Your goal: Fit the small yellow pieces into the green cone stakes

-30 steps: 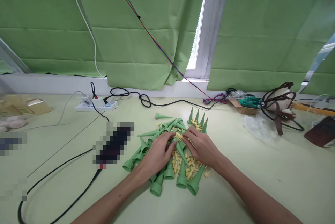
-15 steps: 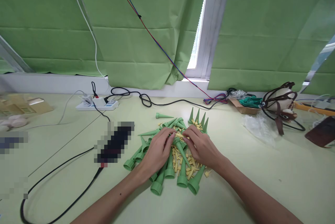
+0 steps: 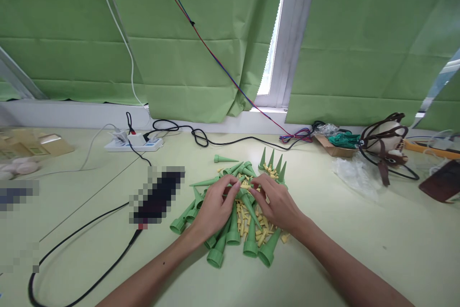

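My left hand (image 3: 218, 201) is curled over the pile, thumb and forefinger together; what they pinch is too small to make out. My right hand (image 3: 276, 199) faces it a short gap away, fingers bent in a pinch, their contents also unclear. Small yellow plastic pieces (image 3: 246, 186) show between the fingertips. Beneath both hands lie several hollow green plastic spikes (image 3: 250, 247), cone-shaped with wide round collars. More yellow pieces (image 3: 264, 235) are heaped among them. Beyond my right hand, several green spikes (image 3: 270, 159) stand point up.
A lone green spike (image 3: 224, 159) lies behind the pile. To the left are a pixelated dark device (image 3: 160, 197) with a cable and a white power strip (image 3: 153, 145). At the right are a cardboard box (image 3: 334, 148), clear plastic bag (image 3: 359, 177) and strapped item (image 3: 384, 137).
My fingertips have drawn slightly apart. The yellow piece that bridged them earlier no longer shows clearly between both hands. The pile looks the same.
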`<state>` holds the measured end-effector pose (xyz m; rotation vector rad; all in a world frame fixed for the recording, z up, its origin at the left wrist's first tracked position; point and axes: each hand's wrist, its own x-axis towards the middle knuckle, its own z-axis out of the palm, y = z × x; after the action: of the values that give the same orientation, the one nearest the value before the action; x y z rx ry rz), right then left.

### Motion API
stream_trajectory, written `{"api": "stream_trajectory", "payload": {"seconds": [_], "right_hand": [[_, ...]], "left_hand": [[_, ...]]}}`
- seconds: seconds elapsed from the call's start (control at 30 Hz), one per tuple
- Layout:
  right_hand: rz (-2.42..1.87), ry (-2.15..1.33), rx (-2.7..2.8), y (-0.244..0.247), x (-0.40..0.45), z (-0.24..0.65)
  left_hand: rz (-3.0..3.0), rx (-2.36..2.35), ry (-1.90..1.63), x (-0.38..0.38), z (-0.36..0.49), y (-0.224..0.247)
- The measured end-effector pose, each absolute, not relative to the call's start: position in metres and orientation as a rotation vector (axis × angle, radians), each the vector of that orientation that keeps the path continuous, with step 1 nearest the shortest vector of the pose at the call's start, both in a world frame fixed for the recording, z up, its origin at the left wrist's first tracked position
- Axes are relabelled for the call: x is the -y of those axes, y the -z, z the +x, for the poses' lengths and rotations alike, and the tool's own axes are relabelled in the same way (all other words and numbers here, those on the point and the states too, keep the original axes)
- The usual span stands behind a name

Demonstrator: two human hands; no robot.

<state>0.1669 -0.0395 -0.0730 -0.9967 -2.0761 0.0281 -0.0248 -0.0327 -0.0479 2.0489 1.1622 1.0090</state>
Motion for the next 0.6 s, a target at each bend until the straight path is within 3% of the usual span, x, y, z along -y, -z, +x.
{"api": "stream_trajectory", "payload": {"seconds": [0.6], "right_hand": [[-0.963,-0.099,2.061,0.0813,0.0376,0.1637]], "left_hand": [[2.185,-1.1,-0.987,0.0316,-0.0235,0.052]]}}
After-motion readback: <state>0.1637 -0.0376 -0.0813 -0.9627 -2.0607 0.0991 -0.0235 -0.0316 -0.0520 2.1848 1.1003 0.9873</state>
